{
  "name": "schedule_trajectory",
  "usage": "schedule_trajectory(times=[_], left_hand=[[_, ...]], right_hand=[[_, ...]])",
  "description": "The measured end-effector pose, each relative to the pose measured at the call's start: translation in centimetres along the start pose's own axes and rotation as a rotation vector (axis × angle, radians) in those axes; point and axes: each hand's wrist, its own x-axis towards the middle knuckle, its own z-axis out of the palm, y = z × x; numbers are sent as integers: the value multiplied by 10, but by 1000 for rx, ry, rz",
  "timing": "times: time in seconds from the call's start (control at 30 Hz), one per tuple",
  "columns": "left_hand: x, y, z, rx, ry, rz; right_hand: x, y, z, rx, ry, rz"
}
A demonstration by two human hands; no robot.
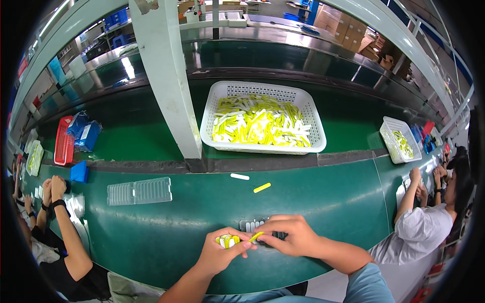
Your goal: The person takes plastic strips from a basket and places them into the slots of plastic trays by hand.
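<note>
My left hand point(221, 253) is closed around a bundle of small yellow and white strips point(228, 241) with rounded ends. Between the fingertips of my right hand point(288, 235) is a single yellow strip point(257, 236), and my left fingers meet it at its near end. Just behind and under my hands lies a clear plastic tray point(244, 224) with several white strips in its slots; my right hand hides much of it. Farther off on the green table, a white strip point(240, 177) and a yellow strip point(262, 188) lie loose.
An empty clear tray point(139, 192) lies open at left. A white basket point(207, 132) heaped with strips stands beyond the dark ledge, beside a white post point(169, 86). Co-workers sit on both sides, near a red basket point(63, 141) and another white basket point(394, 146).
</note>
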Motion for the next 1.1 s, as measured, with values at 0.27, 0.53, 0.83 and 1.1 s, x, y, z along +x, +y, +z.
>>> schedule_trajectory(times=[0.27, 0.53, 0.83, 1.1], left_hand=[[0, 5, 2, -218, 15, -179], [-1, -5, -5, -249, 35, -92], [-1, -3, -10, -356, 61, -204], [-3, 3, -4, -304, 168, -198]], right_hand=[[0, 4, 6, 8, 33, -68], [-3, 1, 22, 43, 28, -33], [0, -9, 14, 11, 79, 10], [-7, 22, -14, -84, 575, -116]])
